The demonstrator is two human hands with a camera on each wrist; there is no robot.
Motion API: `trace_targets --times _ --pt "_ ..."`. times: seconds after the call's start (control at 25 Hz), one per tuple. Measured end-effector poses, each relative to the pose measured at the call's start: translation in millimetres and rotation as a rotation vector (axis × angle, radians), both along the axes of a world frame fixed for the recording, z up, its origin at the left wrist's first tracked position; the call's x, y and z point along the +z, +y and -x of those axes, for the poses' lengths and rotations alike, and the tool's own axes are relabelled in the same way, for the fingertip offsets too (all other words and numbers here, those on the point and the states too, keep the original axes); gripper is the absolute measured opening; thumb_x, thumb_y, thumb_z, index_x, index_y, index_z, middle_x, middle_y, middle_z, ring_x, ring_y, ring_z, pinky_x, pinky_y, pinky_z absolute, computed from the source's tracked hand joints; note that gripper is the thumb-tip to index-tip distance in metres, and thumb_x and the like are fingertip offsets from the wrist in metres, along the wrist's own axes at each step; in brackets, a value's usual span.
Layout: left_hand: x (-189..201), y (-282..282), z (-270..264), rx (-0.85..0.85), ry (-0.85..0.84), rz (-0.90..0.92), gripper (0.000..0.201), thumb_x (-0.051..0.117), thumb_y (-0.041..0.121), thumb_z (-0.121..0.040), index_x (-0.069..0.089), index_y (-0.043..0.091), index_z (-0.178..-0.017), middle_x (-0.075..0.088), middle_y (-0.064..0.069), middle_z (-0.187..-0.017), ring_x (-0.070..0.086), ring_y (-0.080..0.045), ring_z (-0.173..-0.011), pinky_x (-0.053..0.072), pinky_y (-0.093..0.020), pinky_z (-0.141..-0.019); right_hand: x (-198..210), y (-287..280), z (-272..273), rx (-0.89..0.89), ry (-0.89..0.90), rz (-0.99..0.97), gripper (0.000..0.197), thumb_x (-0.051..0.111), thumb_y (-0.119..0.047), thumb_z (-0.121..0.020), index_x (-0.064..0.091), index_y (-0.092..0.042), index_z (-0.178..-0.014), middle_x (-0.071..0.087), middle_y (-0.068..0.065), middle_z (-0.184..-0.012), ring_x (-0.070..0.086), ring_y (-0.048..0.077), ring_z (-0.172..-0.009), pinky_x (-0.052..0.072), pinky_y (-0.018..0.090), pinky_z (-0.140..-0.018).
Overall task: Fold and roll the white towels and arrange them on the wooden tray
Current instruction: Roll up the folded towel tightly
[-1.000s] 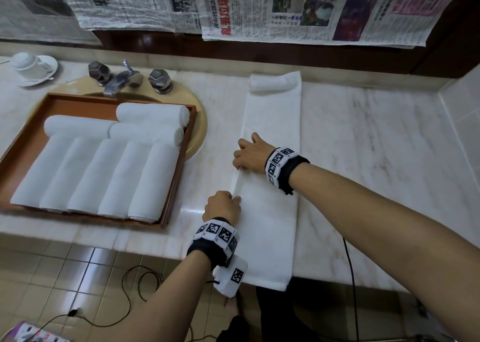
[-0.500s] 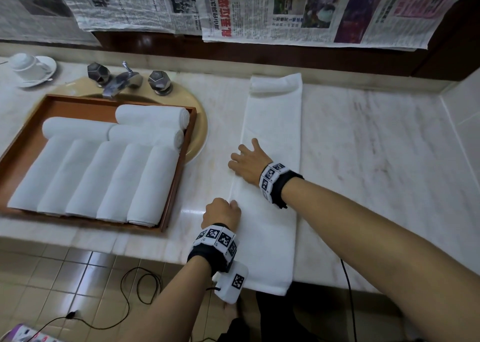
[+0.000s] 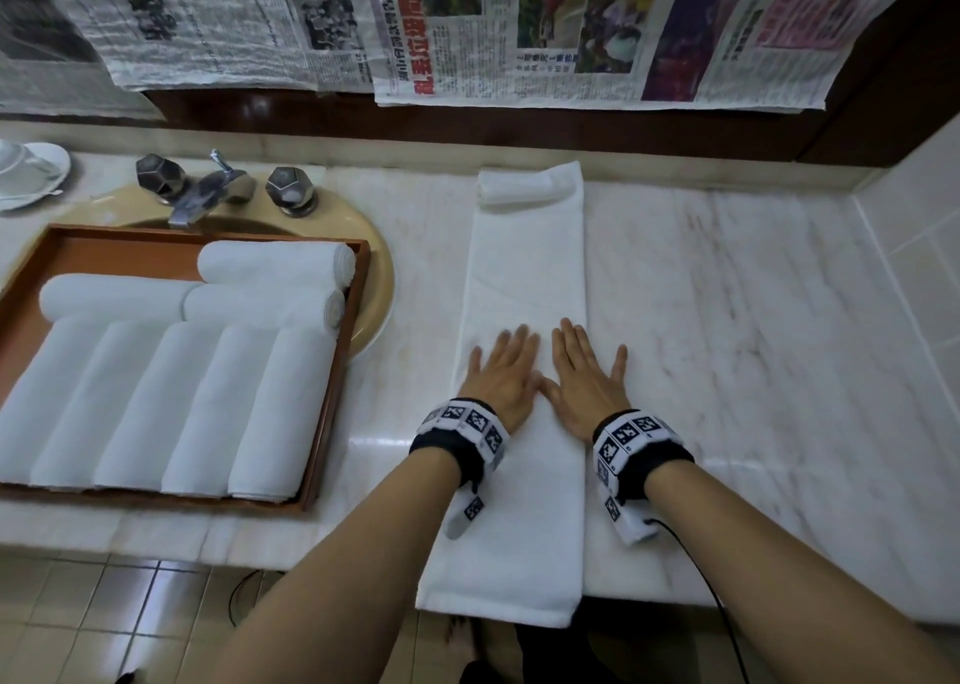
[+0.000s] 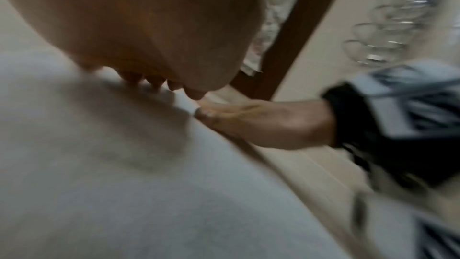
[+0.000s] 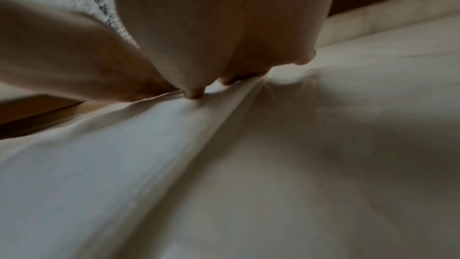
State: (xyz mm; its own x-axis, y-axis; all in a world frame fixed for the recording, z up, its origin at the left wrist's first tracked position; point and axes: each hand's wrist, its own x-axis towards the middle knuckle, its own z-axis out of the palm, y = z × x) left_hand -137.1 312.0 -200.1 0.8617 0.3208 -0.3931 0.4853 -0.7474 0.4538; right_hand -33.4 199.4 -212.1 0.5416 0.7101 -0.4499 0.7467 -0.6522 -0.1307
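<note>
A long white towel, folded into a narrow strip, lies on the marble counter and hangs a little over the front edge. Its far end is turned into a small roll. My left hand and my right hand lie flat side by side on the strip's middle, fingers straight and spread. The wrist views show the towel under my left palm and the towel under my right fingertips. The wooden tray at left holds several rolled white towels.
The tray sits over a beige sink with a metal faucet behind it. A white cup on a saucer stands at the far left. Bare marble counter stretches to the right up to a tiled wall. Newspapers hang on the back wall.
Both hands left the towel's left edge, where they gripped it, and now lie flat and open on the strip's middle. The right hand came nearer, beside the left.
</note>
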Motion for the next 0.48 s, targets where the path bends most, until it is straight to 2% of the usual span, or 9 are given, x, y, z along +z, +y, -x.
trace_targets --times 0.16,0.32,0.48 --pt "-16 33 0 0.206 0.158 -0.081 0.061 0.017 0.036 -0.104 -0.017 0.025 -0.152 -0.028 0.008 -0.157 -0.025 -0.018 -0.145 -0.016 -0.049 -0.115 -1 1 -3 -0.029 -0.011 0.009 0.074 0.02 -0.055 -0.1 -0.013 -0.016 -0.153 -0.025 -0.004 -0.159 -0.02 0.009 -0.146 -0.008 0.064 -0.113" --pt "-14 39 -18 0.21 0.188 -0.138 0.061 0.014 0.038 -0.103 -0.021 0.023 -0.151 -0.03 0.008 -0.156 -0.026 -0.019 -0.145 -0.019 -0.055 -0.114 4 14 -19 -0.033 0.005 0.017 0.074 0.022 -0.053 -0.101 -0.013 -0.015 -0.153 -0.025 -0.003 -0.159 -0.02 0.01 -0.146 -0.01 0.064 -0.113" --pt "-7 71 -52 0.194 0.275 -0.139 0.062 0.018 0.038 -0.103 -0.018 0.025 -0.152 -0.028 0.009 -0.157 -0.023 -0.019 -0.146 -0.015 -0.06 -0.113 11 42 -52 -0.032 0.019 0.072 0.071 0.026 -0.046 -0.102 -0.012 -0.013 -0.153 -0.024 -0.002 -0.159 -0.018 0.011 -0.147 -0.011 0.065 -0.112"
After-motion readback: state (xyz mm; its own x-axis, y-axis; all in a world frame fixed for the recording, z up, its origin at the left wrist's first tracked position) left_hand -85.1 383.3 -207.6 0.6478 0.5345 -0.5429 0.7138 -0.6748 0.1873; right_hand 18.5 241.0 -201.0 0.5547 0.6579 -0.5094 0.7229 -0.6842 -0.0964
